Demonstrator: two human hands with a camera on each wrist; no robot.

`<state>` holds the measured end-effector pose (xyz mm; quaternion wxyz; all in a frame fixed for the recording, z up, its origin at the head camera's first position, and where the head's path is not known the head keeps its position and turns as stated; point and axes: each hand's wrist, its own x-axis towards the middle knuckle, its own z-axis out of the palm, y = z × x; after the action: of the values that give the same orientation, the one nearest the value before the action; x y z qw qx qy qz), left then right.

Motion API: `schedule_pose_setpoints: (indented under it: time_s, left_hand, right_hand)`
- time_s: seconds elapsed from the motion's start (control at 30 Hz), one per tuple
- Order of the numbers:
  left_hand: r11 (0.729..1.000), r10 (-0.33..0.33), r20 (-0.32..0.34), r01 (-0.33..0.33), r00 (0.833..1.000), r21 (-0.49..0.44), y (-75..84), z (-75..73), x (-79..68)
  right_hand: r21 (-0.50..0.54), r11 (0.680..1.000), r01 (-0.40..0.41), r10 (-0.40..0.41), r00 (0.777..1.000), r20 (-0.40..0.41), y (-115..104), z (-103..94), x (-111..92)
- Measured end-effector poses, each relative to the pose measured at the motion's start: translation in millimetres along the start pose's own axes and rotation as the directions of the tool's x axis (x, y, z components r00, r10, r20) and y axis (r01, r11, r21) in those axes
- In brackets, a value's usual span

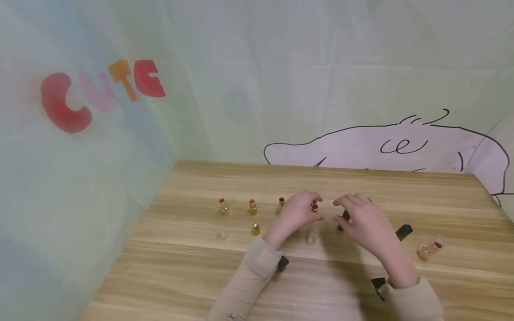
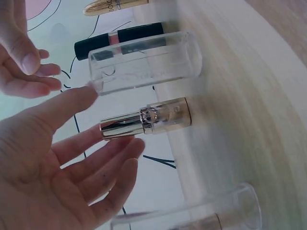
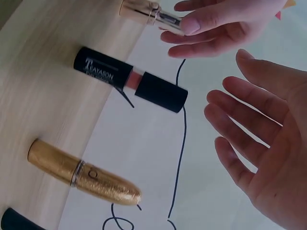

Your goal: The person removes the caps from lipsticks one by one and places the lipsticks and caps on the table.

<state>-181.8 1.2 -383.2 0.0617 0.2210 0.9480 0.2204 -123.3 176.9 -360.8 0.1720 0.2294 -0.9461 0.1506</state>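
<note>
My left hand (image 1: pixel 299 211) curves around an uncapped gold lipstick (image 2: pixel 146 117) that stands upright on the table, its red tip (image 1: pixel 315 207) showing between thumb and forefinger. In the left wrist view the thumb is apart from the tube, while the other fingers lie behind it. Close to this hand a clear cap (image 2: pixel 144 64) stands in front of the lipstick. My right hand (image 1: pixel 365 220) has its fingers loosely bent and holds nothing. Nearest to it is an upright black lip tube with a pink band (image 3: pixel 136 79). A patterned gold tube (image 3: pixel 84 172) stands beside that one.
Uncapped lipsticks (image 1: pixel 252 207) stand in a row on the wooden table (image 1: pixel 180 276). A gold cap (image 1: pixel 255 229) and a clear cap (image 1: pixel 223 232) are before them. At right are a black tube (image 1: pixel 404 232) and a clear-capped lipstick (image 1: pixel 429 250). Black objects (image 1: pixel 283 263) lie near the sleeves.
</note>
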Motion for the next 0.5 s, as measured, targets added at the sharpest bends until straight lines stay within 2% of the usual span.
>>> schedule_pose_setpoints:
  time_s: [0.27,0.4,0.5]
  left_hand:
    - [0.995,0.102,-0.062,-0.103,0.993,-0.005,12.4,-1.6,-7.3]
    - [0.993,0.115,-0.086,-0.118,0.99,-0.03,24.0,1.9,-13.4]
    - [0.995,0.1,-0.081,-0.102,0.992,-0.023,31.8,7.1,-16.3]
  right_hand:
    - [0.016,0.999,-0.045,0.044,0.999,0.019,11,-2.9,-2]
    - [0.031,0.998,-0.046,0.045,0.999,0.022,15,-2.0,-2]
    - [0.04,0.998,-0.043,0.042,0.999,0.024,18,-1.3,-1]
